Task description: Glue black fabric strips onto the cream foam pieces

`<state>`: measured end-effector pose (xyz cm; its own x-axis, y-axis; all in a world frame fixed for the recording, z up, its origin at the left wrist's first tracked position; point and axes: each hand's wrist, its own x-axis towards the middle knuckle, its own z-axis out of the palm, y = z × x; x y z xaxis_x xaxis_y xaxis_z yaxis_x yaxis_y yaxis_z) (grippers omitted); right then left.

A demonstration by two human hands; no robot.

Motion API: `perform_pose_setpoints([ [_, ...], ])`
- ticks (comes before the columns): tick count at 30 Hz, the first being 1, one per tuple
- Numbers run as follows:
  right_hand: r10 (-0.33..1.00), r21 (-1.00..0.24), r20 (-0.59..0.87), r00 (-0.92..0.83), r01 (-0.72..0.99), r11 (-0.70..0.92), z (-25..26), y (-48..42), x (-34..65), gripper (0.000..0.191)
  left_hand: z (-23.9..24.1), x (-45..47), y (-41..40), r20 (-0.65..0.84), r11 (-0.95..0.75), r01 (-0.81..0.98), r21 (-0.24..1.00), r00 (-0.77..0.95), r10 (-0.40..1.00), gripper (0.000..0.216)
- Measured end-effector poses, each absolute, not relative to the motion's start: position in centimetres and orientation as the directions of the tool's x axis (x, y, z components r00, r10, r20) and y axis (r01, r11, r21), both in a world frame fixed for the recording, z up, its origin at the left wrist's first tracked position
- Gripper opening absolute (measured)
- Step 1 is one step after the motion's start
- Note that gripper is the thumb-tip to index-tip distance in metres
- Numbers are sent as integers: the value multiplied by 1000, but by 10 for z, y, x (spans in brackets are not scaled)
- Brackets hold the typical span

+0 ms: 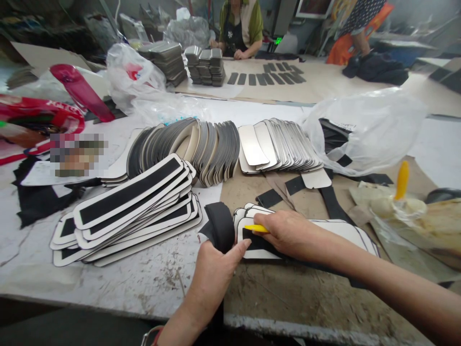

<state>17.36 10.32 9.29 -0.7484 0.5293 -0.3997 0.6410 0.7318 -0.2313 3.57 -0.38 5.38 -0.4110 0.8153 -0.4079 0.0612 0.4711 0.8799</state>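
My left hand (pixel 215 269) grips a curled black fabric strip (pixel 219 225) near the table's front edge, thumb stretched toward a white insole-shaped piece. My right hand (pixel 288 233) is closed on a thin yellow tool (pixel 255 228) and presses its tip on the black strip lying on the topmost white piece (pixel 257 242) of a small stack. To the left lies a fanned pile of finished white pieces with black strips (pixel 133 206).
Behind stand rows of grey and silver pieces (pixel 216 144) on edge. A clear plastic bag (pixel 367 129) holds black strips at right. A yellow-handled brush in a glue pot (pixel 401 185) sits far right. Across the table a seated person (pixel 239 29) works beside stacked pieces.
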Motion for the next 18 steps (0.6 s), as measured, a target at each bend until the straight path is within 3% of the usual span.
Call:
perform_pose_setpoints([
  [18, 523, -220, -372, -767, 620, 753, 90, 105, 170, 19, 50, 40, -1, -373, 429, 26, 903, -452, 810, 30],
])
